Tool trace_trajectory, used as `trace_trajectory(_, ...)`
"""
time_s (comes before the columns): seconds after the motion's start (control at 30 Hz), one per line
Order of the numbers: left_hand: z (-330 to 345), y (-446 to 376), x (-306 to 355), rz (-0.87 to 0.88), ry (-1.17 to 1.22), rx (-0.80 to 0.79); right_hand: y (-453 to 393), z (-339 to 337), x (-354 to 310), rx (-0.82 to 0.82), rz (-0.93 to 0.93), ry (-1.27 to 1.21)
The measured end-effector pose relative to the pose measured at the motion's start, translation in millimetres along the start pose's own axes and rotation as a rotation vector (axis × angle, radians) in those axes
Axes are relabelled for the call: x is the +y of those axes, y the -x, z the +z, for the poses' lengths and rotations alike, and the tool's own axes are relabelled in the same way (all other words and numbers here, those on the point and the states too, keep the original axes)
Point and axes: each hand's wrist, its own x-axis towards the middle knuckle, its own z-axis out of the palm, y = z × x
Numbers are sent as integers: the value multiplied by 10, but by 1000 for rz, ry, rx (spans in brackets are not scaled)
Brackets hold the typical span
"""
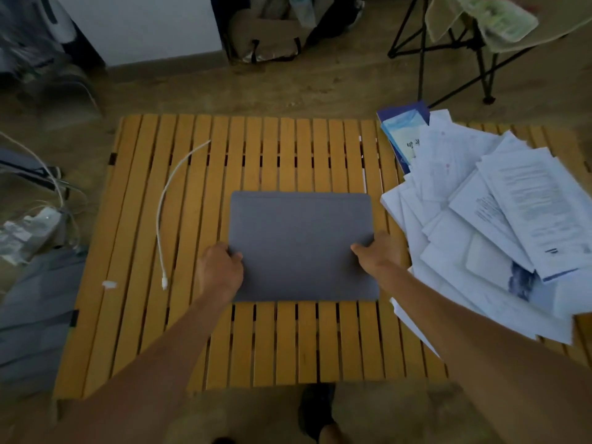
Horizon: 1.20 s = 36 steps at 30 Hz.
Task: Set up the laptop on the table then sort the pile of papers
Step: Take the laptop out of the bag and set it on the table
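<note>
Laptop (302,246), grey and with its lid closed, is laid flat on the slatted wooden table (272,344), at about the middle of the tabletop. Its left edge is gripped by the left hand (220,270), the thumb being laid on the lid and the fingers curled round the edge near the laptop's near-left corner. Its right edge is held by the right hand (376,251), the thumb being rested on the lid and the fingers tucked under the edge, out of sight. Whether the laptop is pressed on the slats or raised slightly off them cannot be told.

To the left of the laptop, well apart from it, a white cable (166,200) is laid in a curve on the slats, its plug end being nearest the left hand. Left of that plug a small white scrap (109,284) is seen on the table. To the right of the laptop a loose pile of papers (499,225) is spread over the table's right side, with a blue booklet (402,136) at the pile's far end. Beyond the pile, on the floor, a folding chair (480,43) is stood
</note>
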Motion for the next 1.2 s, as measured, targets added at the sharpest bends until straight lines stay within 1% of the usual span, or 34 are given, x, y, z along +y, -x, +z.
trace_trajectory(0.07, 17, 105, -50, 2, 41, -29, 132, 20, 14, -2, -24, 7)
trace_trajectory(0.17, 25, 324, -138, 60, 94, -97, 391, 96, 133, 4, -89, 16)
trace_trajectory(0.27, 80, 473, -289, 179, 99, -117, 602, 190, 273, 14, -168, 84)
trace_trajectory(0.33, 168, 495, -422, 250, 122, -100, 658, 252, 341, 62, -217, 147)
trace_trajectory(0.37, 226, 504, -514, 291, 132, -67, 691, 323, 392, 107, -251, 160)
trace_trajectory(0.47, 487, 482, -722, 393, 142, 104, 675, 559, 573, 273, -365, 226)
trace_trajectory(0.6, 754, 554, -804, 522, 1, 333, 585, 807, 767, 424, -449, 296)
trace_trajectory(0.67, 802, 556, -817, 546, -23, 378, 538, 875, 814, 484, -475, 304)
trace_trajectory(0.77, 835, 542, -863, 582, -43, 395, 521, 927, 889, 534, -517, 302)
trace_trajectory(0.87, 850, 587, -908, 592, -40, 378, 557, 927, 976, 533, -548, 285)
trace_trajectory(1.0, 813, 709, -957, 593, -78, 363, 691, 875, 1037, 436, -562, 262)
trace_trajectory(1.13, 800, 763, -982, 589, -127, 381, 778, 872, 1085, 342, -564, 288)
trace_trajectory(1.2, 808, 771, -994, 581, -138, 388, 757, 844, 1037, 355, -551, 293)
